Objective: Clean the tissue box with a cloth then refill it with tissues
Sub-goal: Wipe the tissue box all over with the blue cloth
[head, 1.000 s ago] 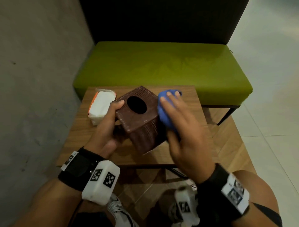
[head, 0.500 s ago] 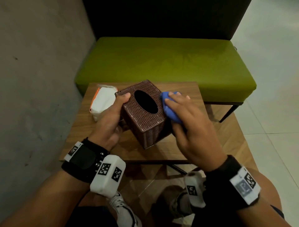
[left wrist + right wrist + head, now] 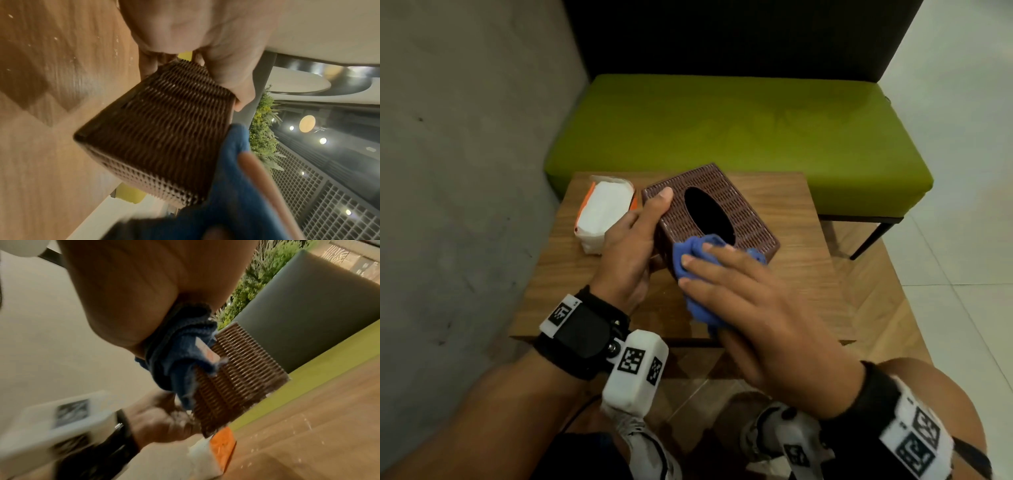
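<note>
A lime-green upholstered bench (image 3: 739,137) fills the 12 o'clock side of the head view, and the small wooden side table (image 3: 801,274) stands just before it. At the table's centre sits the brown woven-wicker tissue box (image 3: 739,209), tilted, its oval opening dark and seemingly empty. At 10 o'clock from the box, just beside it, lies the white soft pack of tissues with orange edges (image 3: 602,216).

The left hand (image 3: 630,253) grips the box at its 9 o'clock corner, thumb over the top edge; the other fingers look curled round the side in the left wrist view. The right hand (image 3: 750,301) lies with fingers extended, pressing the crumpled blue microfibre cloth (image 3: 695,260) against the box's 6 o'clock face and top rim.

A second ago the cloth was rubbing the face at 3 o'clock; the box has since been turned in the left hand and the cloth has come round to the near side. In my judgement the wiping is moving face by face and is well along, while refilling has not begun: the pack is untouched.

A small tag shows on the cloth in the right wrist view, but its print is too blurred to read. The wrist-band markers bear only black-and-white square codes, no words.
</note>
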Tool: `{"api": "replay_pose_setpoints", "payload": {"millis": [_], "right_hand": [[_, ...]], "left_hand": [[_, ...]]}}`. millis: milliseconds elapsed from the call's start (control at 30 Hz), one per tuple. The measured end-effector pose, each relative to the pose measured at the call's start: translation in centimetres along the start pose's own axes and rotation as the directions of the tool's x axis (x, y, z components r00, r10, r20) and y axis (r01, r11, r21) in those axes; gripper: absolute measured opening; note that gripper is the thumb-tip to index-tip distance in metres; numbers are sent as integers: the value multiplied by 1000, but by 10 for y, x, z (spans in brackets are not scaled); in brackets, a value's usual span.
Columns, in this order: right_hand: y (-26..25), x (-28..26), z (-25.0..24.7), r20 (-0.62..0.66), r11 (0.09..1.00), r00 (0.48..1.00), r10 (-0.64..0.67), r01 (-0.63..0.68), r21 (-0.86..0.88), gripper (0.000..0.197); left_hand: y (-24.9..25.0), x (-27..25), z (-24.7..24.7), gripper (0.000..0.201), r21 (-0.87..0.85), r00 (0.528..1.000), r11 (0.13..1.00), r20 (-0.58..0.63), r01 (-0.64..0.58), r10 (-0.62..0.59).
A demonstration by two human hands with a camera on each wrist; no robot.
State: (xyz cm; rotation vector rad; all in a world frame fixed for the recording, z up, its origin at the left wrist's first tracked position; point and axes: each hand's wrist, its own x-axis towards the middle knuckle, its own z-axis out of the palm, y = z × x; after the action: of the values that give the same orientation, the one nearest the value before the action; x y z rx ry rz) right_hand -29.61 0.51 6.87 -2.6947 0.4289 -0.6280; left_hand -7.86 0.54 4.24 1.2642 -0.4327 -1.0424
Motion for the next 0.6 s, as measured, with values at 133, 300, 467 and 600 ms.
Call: {"api": "replay_pose_setpoints", "payload": {"millis": [133, 300, 467, 600], "right_hand": [[6, 24, -5, 2, 999, 999, 40, -40, 17, 53], [25, -9, -21, 4, 999, 1000, -5, 5, 52, 57], [61, 19, -34, -72, 944, 965, 253, -230, 239, 47], [52, 24, -37, -38, 903, 952, 305, -276, 330, 47]], "left_hand": [[-4, 3, -4, 77, 3, 996, 997, 39, 75, -75], [8, 8, -17, 19, 24, 1000, 1000, -8, -4, 5], [-8, -1, -17, 39, 62, 984, 993, 138, 105, -113], [-9, 6, -17, 63, -25, 991, 996, 103, 88, -85]]}}
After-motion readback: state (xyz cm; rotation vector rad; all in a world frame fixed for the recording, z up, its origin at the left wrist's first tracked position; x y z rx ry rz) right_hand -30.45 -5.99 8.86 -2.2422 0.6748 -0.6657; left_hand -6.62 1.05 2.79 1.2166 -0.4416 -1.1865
